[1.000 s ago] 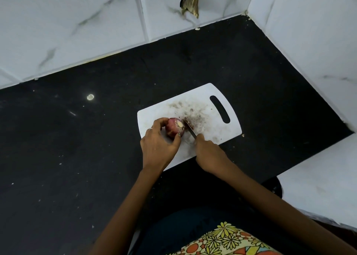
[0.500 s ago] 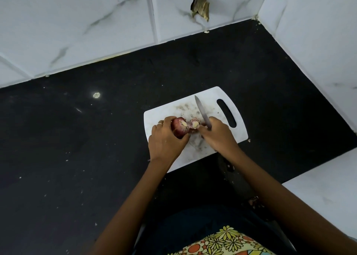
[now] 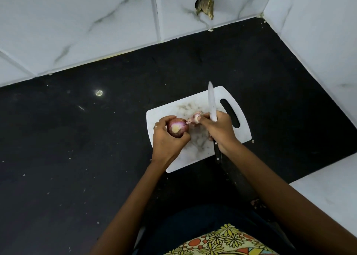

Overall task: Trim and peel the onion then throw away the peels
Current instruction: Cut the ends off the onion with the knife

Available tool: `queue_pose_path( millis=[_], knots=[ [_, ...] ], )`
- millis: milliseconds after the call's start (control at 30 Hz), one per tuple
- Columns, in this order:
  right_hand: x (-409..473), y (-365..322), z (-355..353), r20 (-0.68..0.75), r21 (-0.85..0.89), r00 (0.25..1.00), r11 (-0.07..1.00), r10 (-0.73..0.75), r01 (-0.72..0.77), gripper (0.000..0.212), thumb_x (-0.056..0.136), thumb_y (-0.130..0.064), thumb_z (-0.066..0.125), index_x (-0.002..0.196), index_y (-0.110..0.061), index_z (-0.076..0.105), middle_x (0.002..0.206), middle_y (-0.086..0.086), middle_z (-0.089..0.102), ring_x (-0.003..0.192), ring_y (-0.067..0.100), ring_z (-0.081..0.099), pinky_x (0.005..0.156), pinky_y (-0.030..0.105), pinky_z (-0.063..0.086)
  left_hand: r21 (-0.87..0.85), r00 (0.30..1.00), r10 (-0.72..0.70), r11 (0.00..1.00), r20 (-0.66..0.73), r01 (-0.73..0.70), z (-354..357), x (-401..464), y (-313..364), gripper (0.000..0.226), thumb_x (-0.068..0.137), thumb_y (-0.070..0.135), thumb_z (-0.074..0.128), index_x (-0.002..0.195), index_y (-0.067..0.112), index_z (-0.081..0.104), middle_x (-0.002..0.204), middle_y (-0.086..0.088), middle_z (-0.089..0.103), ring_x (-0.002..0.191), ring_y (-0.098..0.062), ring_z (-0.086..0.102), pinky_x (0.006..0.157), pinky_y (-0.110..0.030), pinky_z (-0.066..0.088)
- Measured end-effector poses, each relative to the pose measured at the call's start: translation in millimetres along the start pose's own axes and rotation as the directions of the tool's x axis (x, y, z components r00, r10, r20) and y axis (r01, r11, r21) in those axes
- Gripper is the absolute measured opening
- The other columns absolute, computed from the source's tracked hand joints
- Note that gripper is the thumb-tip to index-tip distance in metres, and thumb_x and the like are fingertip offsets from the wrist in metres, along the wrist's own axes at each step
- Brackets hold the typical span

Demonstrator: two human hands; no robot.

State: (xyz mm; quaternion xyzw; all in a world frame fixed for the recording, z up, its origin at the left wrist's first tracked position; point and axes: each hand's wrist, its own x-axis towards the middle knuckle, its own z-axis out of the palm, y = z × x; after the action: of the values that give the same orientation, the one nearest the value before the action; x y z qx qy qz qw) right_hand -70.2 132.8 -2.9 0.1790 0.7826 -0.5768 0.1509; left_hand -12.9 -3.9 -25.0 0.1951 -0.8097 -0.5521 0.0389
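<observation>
Cut made a second ago, now done: trimmed end (image 3: 195,118) pulled away from onion (image 3: 176,130), pinched at right hand (image 3: 219,131) fingertips alongside gripped knife (image 3: 212,105), blade raised. Onion cupped in left hand (image 3: 168,141) above white cutting board (image 3: 173,110). Likely peeling next. Black counter (image 3: 77,148) speckled with crumbs; marbled white tiles (image 3: 77,23) behind, one chipped.

The cutting board (image 3: 170,111) looks like smooth white plastic, stained grey. Under it, the black counter (image 3: 77,139) is matt and speckled; behind it, glossy marbled tiles (image 3: 87,23).
</observation>
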Motion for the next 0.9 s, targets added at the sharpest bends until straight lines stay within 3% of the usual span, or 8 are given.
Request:
queue_pose_path(
  millis=[133,233,333,467,600,700,767,900],
  knots=[
    [2,4,-2,-0.151,-0.125,0.976,0.983,-0.156,0.138,0.013,0.084,-0.023,0.065,0.083,-0.011,0.059,0.073,-0.001,0.061,0.073,0.019,0.062,0.068,0.036,0.054,-0.060,1.000,-0.011,0.998,0.007,0.011,1,-2,3,0.055,0.059,0.028,0.071,0.110,0.022,0.054,0.115,-0.003,0.055,0.094,-0.011,0.058,0.071,-0.014,0.051],
    [4,6,-7,-0.204,-0.211,0.958,0.965,-0.201,0.157,0.014,0.085,-0.024,0.064,0.089,-0.011,0.060,0.079,-0.001,0.061,0.078,0.017,0.061,0.076,0.038,0.054,-0.117,1.000,-0.010,0.993,0.013,0.011,1,-3,6,0.056,0.060,0.025,0.071,0.112,0.018,0.052,0.115,-0.002,0.054,0.089,-0.009,0.058,0.067,-0.012,0.048],
    [5,5,-11,-0.131,-0.263,0.968,0.949,-0.212,0.173,0.017,0.083,-0.021,0.067,0.095,-0.014,0.057,0.073,-0.006,0.056,0.071,0.013,0.058,0.070,0.035,0.051,-0.171,0.999,0.005,0.985,0.039,0.002,0,-3,8,0.057,0.061,0.022,0.071,0.114,0.015,0.050,0.114,-0.001,0.051,0.087,-0.007,0.057,0.066,-0.009,0.047],
    [-7,-4,-6,-0.061,-0.189,0.984,0.970,-0.165,0.151,0.027,0.084,-0.029,0.066,0.106,-0.018,0.054,0.077,-0.008,0.056,0.072,0.012,0.060,0.065,0.029,0.050,-0.206,0.997,0.023,0.978,0.074,-0.007,3,-2,7,0.058,0.062,0.019,0.071,0.116,0.016,0.049,0.113,0.003,0.050,0.095,-0.015,0.058,0.073,-0.016,0.051],
    [-19,-16,-3,0.206,-0.014,0.978,1.000,0.023,-0.020,0.016,0.089,-0.037,0.057,0.089,-0.021,0.062,0.078,-0.003,0.063,0.046,-0.003,0.055,0.040,0.013,0.037,-0.256,0.994,0.046,0.967,0.098,-0.019,6,-2,8,0.057,0.066,0.014,0.070,0.118,0.017,0.049,0.112,0.012,0.052,0.101,-0.018,0.059,0.083,-0.023,0.053],
    [-24,-16,-1,0.281,0.045,0.958,0.996,0.062,-0.078,0.015,0.089,-0.027,0.059,0.095,-0.014,0.065,0.068,-0.002,0.058,0.034,-0.002,0.046,0.034,0.015,0.033,-0.261,0.989,0.044,0.965,0.144,-0.005,5,-1,7,0.064,0.067,0.014,0.068,0.126,0.019,0.045,0.117,0.010,0.051,0.106,-0.012,0.058,0.088,-0.023,0.052],
    [-23,-13,2,0.251,0.081,0.965,0.992,0.072,-0.095,0.021,0.086,-0.023,0.064,0.104,-0.012,0.065,0.071,0.000,0.060,0.037,0.000,0.046,0.035,0.016,0.033,-0.232,0.976,0.061,0.973,0.210,-0.010,3,0,6,0.069,0.070,0.016,0.066,0.133,0.021,0.040,0.123,0.003,0.051,0.110,-0.013,0.057,0.091,-0.025,0.051],
    [-23,-9,8,0.186,0.101,0.980,0.991,0.072,-0.092,0.033,0.080,-0.017,0.071,0.111,-0.014,0.062,0.093,0.006,0.067,0.064,0.008,0.056,0.039,0.011,0.038,-0.150,0.939,0.059,0.989,0.339,-0.008,0,0,0,0.083,0.071,0.023,0.065,0.144,0.024,0.024,0.135,-0.002,0.046,0.118,-0.016,0.054,0.100,-0.028,0.047]
  ],
)
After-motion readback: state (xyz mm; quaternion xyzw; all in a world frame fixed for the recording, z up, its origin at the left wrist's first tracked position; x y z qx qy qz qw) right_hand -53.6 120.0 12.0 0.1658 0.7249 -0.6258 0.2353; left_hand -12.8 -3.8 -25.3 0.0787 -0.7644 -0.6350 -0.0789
